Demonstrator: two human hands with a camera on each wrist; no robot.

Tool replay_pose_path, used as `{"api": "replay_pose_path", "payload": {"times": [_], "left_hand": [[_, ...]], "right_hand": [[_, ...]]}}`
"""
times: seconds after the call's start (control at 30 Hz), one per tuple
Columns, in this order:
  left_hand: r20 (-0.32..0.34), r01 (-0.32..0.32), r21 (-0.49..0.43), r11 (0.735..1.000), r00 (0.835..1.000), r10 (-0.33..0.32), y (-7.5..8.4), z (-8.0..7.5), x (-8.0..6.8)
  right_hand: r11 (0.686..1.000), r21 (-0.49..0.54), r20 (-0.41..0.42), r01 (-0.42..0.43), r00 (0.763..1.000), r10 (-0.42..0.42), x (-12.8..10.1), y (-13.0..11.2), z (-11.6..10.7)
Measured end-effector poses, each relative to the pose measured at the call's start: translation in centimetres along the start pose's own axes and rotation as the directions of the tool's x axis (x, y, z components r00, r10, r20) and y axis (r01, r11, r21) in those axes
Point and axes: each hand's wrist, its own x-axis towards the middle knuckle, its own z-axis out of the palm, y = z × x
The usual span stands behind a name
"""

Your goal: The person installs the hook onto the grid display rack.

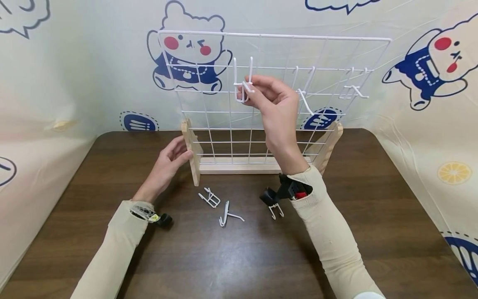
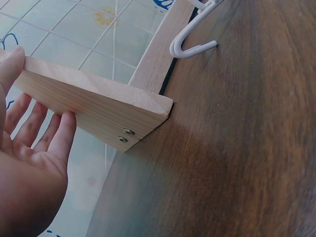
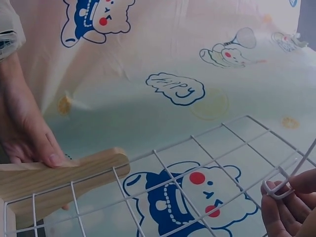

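My right hand (image 1: 280, 108) pinches a white double-prong wire hook (image 1: 242, 97) between thumb and fingers, in front of the upper left part of a white wire grid rack (image 1: 274, 35). The hook's two prongs point up and overlap the grid's wires. Low at the left, my left hand (image 1: 168, 162) holds the rack's wooden side support (image 2: 94, 96), thumb over its edge and fingertips against its outer face. In the right wrist view, part of the hook (image 3: 279, 190) shows between the right hand's fingers (image 3: 271, 212).
Two more hooks hang on the grid: one hook (image 1: 305, 99) mid-right and another hook (image 1: 354, 91) at far right. On the brown table (image 1: 239, 265) lie a wire hook (image 1: 210, 198), a second hook (image 1: 228, 215) and a third hook (image 1: 276, 211) below the right wrist.
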Motion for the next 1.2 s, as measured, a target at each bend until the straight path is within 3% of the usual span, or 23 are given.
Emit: {"api": "replay_pose_path", "payload": {"times": [0.5,0.83,1.0,1.2], "left_hand": [[-0.007,0.006,0.008,1.0,1.0,-0.006,-0.1,0.0,0.0],[-0.005,0.006,0.011,1.0,1.0,-0.005,0.0,-0.1,-0.1],[-0.006,-0.002,0.007,1.0,1.0,0.002,-0.2,-0.2,-0.2],[-0.003,0.001,0.005,1.0,1.0,-0.001,-0.1,0.0,-0.1]], "right_hand": [[0.998,-0.042,-0.044,-0.038,0.998,0.036,-0.2,0.8,0.0],[0.997,-0.072,-0.004,-0.008,1.0,0.008,-0.8,2.3,-1.1],[0.988,-0.151,0.04,0.002,0.999,0.005,-1.2,2.7,-2.1],[0.975,-0.216,0.058,-0.044,0.997,0.057,-2.1,3.4,-3.6]]}}
